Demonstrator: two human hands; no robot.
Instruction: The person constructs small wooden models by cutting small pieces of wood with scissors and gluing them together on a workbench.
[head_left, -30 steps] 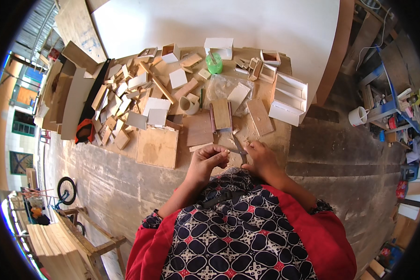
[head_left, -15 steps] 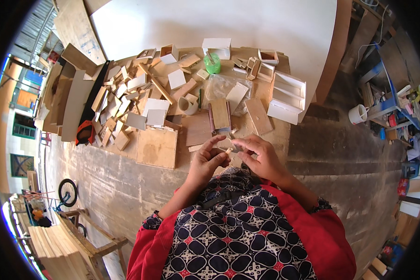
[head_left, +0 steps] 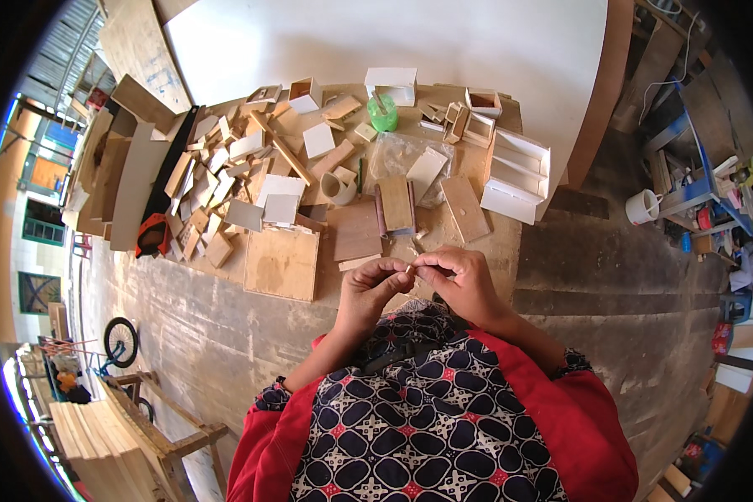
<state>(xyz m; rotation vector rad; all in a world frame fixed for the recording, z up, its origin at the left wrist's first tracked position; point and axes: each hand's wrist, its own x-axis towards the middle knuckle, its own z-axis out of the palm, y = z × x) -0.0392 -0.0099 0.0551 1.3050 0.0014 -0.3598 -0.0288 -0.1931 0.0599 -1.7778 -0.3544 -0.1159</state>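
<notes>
My left hand (head_left: 371, 289) is closed in a pinch around a small pale wooden piece (head_left: 409, 268), held just in front of my body at the table's near edge. My right hand (head_left: 462, 283) meets it from the other side, thumb and fingertips pressed together at the piece's end. Most of the piece is hidden by the fingers, so its full shape does not show. Beyond the hands lies a small wooden block with dark side strips (head_left: 396, 206). A flat brown board (head_left: 353, 232) is left of it, and another thin board (head_left: 465, 208) leans off to its right.
Wood offcuts (head_left: 217, 184) cover the table's left side, near a handsaw with an orange handle (head_left: 152, 236). A green plastic container (head_left: 382, 114), a white cup-like roll (head_left: 336, 189) and a white compartmented box (head_left: 516, 174) stand farther back. A square wooden box (head_left: 281, 264) sits at the near edge.
My right hand's fingers have come down and closed at the small wooden piece. The left fingers, raised and spread before, have curled in around it.
</notes>
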